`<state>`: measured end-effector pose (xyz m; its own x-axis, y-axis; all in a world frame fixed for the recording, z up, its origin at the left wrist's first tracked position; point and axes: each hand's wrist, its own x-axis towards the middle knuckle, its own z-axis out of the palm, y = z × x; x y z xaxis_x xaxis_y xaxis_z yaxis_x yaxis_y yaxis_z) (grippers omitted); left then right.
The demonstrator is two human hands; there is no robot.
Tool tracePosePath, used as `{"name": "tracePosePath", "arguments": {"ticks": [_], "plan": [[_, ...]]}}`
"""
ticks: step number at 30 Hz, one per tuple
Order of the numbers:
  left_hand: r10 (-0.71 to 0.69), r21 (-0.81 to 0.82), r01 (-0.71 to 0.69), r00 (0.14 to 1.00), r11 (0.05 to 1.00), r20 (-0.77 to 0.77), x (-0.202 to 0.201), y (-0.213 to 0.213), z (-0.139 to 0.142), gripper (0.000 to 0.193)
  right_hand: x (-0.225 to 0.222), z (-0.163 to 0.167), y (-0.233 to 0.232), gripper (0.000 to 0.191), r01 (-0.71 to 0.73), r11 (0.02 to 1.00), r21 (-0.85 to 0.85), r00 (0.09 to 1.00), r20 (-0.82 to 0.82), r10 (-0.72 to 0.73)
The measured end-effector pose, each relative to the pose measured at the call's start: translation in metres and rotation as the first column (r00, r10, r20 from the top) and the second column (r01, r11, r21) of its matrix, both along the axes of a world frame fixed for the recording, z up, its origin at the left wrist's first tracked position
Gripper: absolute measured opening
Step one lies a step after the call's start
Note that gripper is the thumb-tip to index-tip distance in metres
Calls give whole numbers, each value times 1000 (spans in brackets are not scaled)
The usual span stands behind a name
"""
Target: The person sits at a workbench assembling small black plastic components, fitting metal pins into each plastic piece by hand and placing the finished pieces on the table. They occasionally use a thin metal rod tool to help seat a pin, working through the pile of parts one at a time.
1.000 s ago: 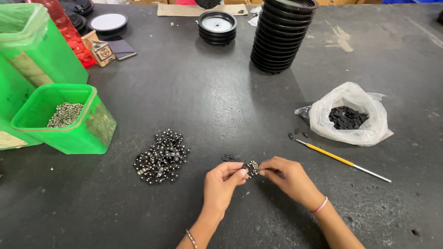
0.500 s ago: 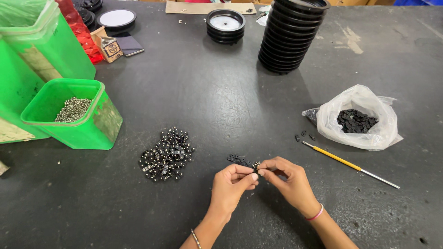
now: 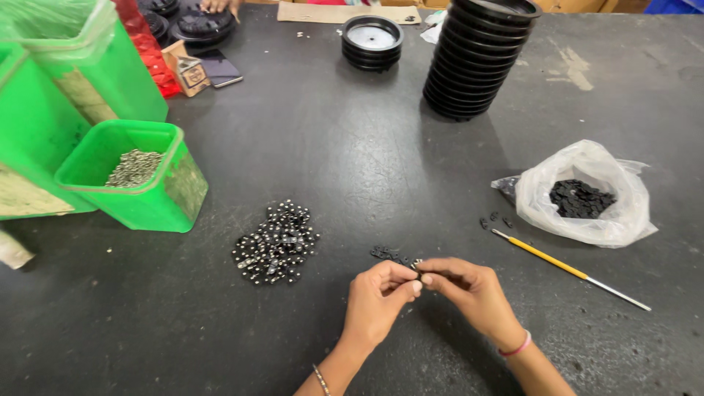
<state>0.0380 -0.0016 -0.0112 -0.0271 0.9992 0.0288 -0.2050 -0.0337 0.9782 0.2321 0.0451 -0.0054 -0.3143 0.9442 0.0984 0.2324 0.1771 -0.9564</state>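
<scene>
Pinching a small dark part (image 3: 416,265) between the fingertips of both hands, the work is carried on just above the black bench (image 3: 330,147). The left hand (image 3: 378,297) and the right hand (image 3: 469,290) are brought together, thumbs and forefingers closed on that one piece, which is too small for its form to be told. Judged from this, a fitting or joining step is in hand, with the piece held at the meeting of the fingertips; a fine, steady press would seem to be called for next, and a fresh piece from close by.

Just beyond the hands, a few loose dark bits (image 3: 385,254) are seen on the bench. To the left of them a heap of black and silver pieces (image 3: 276,243) is laid. To the right, a thin yellow-handled brush (image 3: 568,269) is laid slantwise, near a clear plastic bag (image 3: 587,192) holding black parts.

Farther left, a small green tub (image 3: 132,180) holding metal pieces is set beside taller green bins (image 3: 44,88). At the far side, a tall stack of black round trays (image 3: 480,55) and a lower stack (image 3: 372,40) are stood.
</scene>
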Motion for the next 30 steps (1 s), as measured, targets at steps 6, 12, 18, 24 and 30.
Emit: {"name": "tracePosePath", "arguments": {"ticks": [6, 12, 18, 24, 30], "plan": [[21, 29, -18, 994, 999, -105, -2, -3, 7, 10, -4, -3, 2, 20, -18, 998, 63, 1000, 22, 17], [459, 327, -336, 757, 883, -464, -45, 2, 28, 10, 2, 4, 4, 40, -27, 999, 34, 989, -144, 32], [770, 609, -503, 214, 614, -601, -107, 4, 47, 23, 21, 11, 18, 29, 197, 970, 140, 980, -42, -193], [806, 651, -486, 245, 584, -539, -105, 0, 48, 23, 31, 12, 16, 22, 241, 923, 299, 945, 145, -294], [581, 647, -99, 556, 756, -594, -53, 4, 29, 20, 31, 11, 14, 20, 195, 912, 360, 946, 178, -272]]}}
